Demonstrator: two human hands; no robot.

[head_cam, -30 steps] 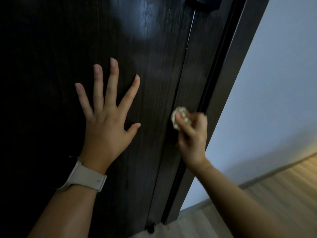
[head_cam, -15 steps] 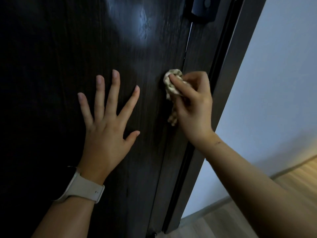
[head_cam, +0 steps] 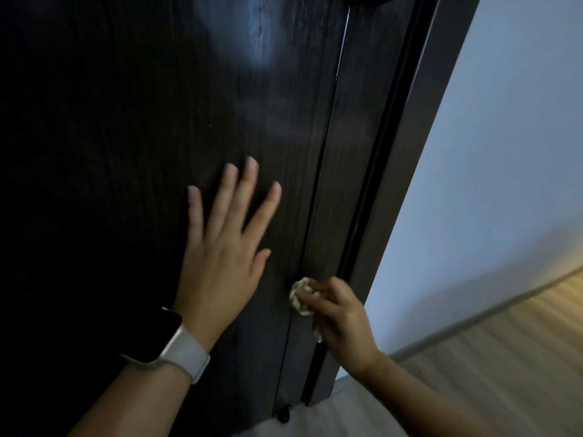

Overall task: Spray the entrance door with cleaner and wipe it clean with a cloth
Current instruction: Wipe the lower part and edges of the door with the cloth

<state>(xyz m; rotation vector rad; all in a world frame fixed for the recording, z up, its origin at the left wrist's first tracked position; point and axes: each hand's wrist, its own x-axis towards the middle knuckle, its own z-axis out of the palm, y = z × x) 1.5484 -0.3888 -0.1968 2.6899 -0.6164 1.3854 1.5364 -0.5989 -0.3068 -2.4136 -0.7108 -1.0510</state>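
Left hand (head_cam: 220, 260) lies flat, fingers spread toward twelve o'clock on the door (head_cam: 132, 127), while the right hand (head_cam: 339, 320) at four o'clock pinches a crumpled cloth (head_cam: 301, 296) against its edge.

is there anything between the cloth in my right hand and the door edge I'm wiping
Nothing visible. The right hand grips the bunched cloth against the door near its right edge. The left hand lies flat on the door, off to the cloth's left.

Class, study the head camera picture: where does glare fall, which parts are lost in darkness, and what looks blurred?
Head view: a pale glare patch sits high on the door; the door's left side sinks into near black; the left hand is slightly motion-blurred at its fingertips; warm light falls on the floor at right.
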